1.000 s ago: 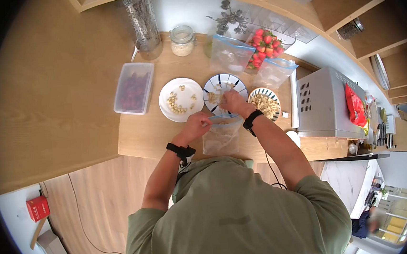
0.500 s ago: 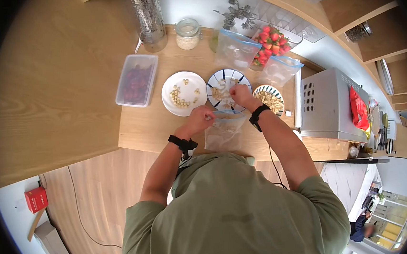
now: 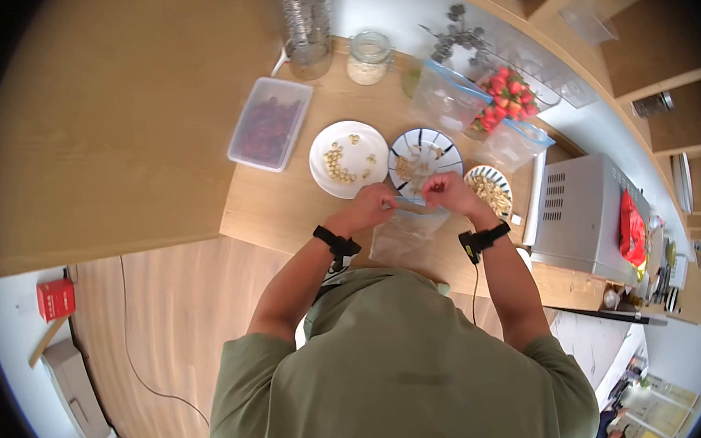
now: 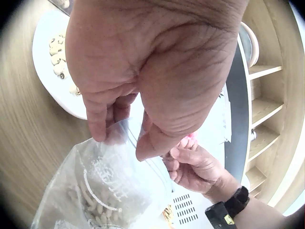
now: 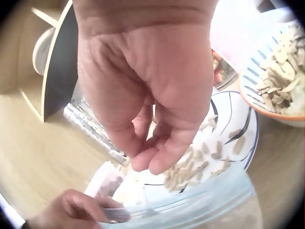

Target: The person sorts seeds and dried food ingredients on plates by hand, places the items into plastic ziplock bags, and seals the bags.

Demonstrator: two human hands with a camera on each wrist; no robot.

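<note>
My left hand [image 3: 371,207] pinches the rim of a clear zip bag [image 3: 406,239], which hangs over the table's front edge; pale, elongated dried pieces [image 4: 102,210] lie inside it. Just past the bag's mouth is my right hand [image 3: 453,192], its thumb and fingertips bunched together. A small pale bit shows at its thumb tip in the left wrist view, mostly hidden by the fingers. Behind it lies a blue-striped plate [image 3: 449,162] with loose pale pieces [image 5: 183,171]. To the left, a white plate [image 3: 327,180] holds small round pale seeds [image 3: 333,158].
A striped bowl [image 5: 250,90] of dried slices stands on the right, near a silver appliance [image 3: 569,218]. Further back are a lidded tub [image 3: 269,126] of dark red fruit, a glass jar [image 3: 368,59], strawberries [image 3: 510,95] and two standing zip bags [image 3: 447,92] [image 3: 513,144].
My right hand has come back from over the blue-striped plate to the mouth of the bag. The left hand keeps its pinch on the rim. The head view has swung left.
</note>
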